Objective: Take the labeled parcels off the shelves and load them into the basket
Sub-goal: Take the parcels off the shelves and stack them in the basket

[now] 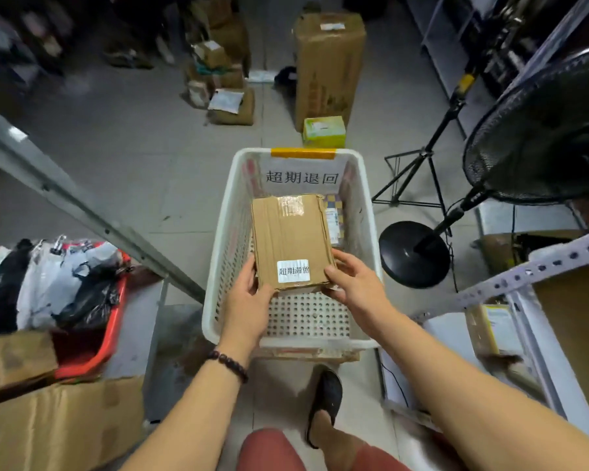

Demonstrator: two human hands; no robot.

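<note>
Both my hands gripped one flat brown cardboard parcel [291, 239] by its near corners: left hand [249, 297] curled round the left corner, right hand [354, 283] clasping the right corner with thumb on top. The parcel sat within the walls of the white perforated plastic basket [320, 343] on the floor, its white printed label [293, 270] facing up at the near end; I could not tell whether its far end touched the bottom. A second parcel [334, 219] showed partly beneath its far right edge.

parcel [291, 239] brown, white label | basket [225, 232] white, perforated | bin [111, 329] red
</note>
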